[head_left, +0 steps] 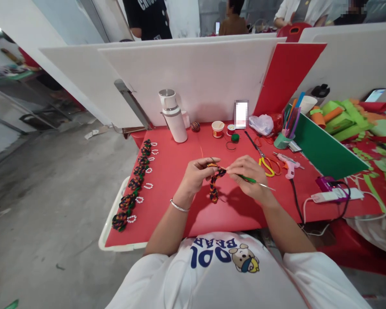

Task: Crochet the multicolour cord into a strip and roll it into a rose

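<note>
My left hand (197, 174) pinches a strip of crochet work (214, 191) in dark, red and yellow yarn, which hangs down over the red table. In my right hand (248, 175) is a crochet hook (249, 179) with a green grip, its metal shaft sticking out to the right. The hook's tip meets the crochet work between both hands, hidden by fingers. A strand of yarn (202, 151) runs up from my left hand toward a multicoloured yarn ball (195, 126). Yellow-handled scissors (266, 166) lie just beyond my right hand.
Several finished crochet flowers (135, 183) with white bead loops line the left table edge. A thermos (175, 120), a paper cup (218, 128) and green yarn (234, 137) stand at the back. On the right are a pink glue gun (290, 165), a power strip (337, 195) and a green board (328, 146).
</note>
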A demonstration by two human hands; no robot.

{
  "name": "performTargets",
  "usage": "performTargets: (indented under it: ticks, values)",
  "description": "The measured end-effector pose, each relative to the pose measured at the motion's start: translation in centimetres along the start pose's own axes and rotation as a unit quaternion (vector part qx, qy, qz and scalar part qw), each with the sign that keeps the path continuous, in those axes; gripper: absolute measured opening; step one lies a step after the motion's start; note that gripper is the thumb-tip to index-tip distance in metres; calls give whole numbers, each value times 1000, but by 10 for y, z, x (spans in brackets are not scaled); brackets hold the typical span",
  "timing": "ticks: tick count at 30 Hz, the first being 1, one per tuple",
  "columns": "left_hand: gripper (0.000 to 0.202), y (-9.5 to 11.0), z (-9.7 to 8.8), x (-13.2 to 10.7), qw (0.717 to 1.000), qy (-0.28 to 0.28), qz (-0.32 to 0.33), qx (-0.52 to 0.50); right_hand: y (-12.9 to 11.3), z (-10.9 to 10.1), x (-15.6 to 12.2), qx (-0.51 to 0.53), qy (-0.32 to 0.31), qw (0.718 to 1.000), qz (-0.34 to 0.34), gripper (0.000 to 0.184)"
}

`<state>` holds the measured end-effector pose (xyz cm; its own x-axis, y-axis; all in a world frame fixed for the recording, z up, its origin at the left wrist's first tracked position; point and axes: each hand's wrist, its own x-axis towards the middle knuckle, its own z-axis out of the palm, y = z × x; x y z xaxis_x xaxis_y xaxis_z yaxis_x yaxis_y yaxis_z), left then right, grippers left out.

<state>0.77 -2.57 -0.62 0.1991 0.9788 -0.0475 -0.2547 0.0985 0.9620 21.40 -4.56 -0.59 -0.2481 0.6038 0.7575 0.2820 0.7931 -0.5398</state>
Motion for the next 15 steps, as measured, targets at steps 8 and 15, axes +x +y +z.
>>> performTargets:
  ticks: [8,15]
  values:
    - [39,-1,4,0,999,32,17,12,0,4,-7,-57,-16,997,-55,23]
    - [29,1,10,-1,993,97,57,23,8,7,-17,-125,-54,988,-76,33]
